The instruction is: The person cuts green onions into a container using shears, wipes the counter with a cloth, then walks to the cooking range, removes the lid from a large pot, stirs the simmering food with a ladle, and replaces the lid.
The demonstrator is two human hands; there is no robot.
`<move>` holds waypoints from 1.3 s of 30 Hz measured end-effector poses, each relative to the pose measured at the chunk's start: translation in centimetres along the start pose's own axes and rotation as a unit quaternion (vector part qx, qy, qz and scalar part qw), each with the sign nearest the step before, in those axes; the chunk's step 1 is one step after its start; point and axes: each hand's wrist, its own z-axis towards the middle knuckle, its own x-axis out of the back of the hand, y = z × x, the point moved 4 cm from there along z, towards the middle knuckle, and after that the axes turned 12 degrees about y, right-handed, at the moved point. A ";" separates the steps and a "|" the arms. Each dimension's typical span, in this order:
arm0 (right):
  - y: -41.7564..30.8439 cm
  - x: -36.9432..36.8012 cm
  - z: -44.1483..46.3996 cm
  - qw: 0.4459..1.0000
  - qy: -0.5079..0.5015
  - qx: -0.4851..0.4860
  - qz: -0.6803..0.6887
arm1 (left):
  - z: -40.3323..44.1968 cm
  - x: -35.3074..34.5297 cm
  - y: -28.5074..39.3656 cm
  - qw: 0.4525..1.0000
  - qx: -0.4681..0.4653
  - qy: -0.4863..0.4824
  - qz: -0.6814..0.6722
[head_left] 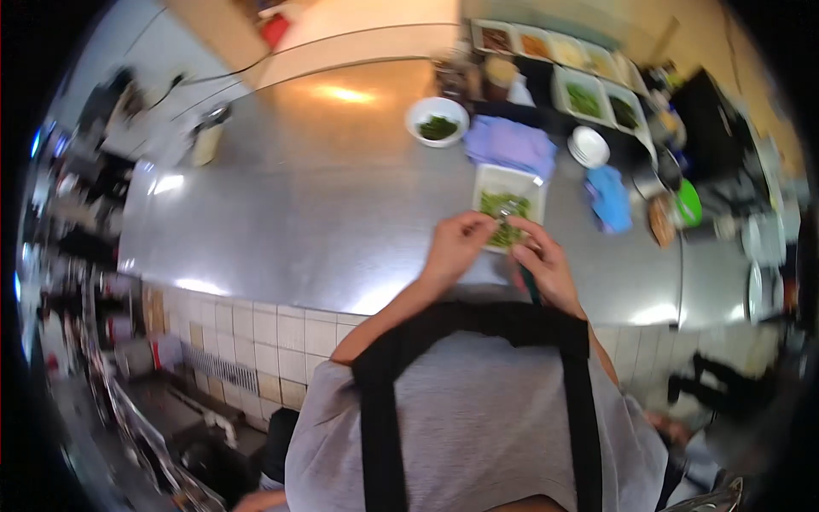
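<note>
Fingers of the left hand (456, 247) curl nearly closed over the white tray (493, 177); those of the right hand (546, 263) bend beside a dark green strip (529, 283), and blur hides what either grips. Cut greens (492, 203) lie in the tray on the table (341, 213). They look light, soft and easily bruised, so a loose pinch should suit; the tray looks stiff, best taken by its rim.

Cannot identify the blurred, shiny item (508, 207) against the greens (491, 205). Cannot fully see the dark green item (531, 285) under the right hand (549, 264).
</note>
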 end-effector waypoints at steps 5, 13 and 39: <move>1.0 0.1 -0.1 0.999 -0.011 -0.042 0.019 | -0.3 -0.3 0.9 0.997 0.073 -0.027 0.009; 1.2 0.3 0.0 0.999 -0.024 -0.041 0.024 | -0.5 -0.5 1.0 0.996 0.074 -0.044 0.002; 1.9 0.7 -0.1 0.998 -0.008 -0.056 0.037 | -0.3 -1.0 0.2 0.995 0.079 -0.062 0.020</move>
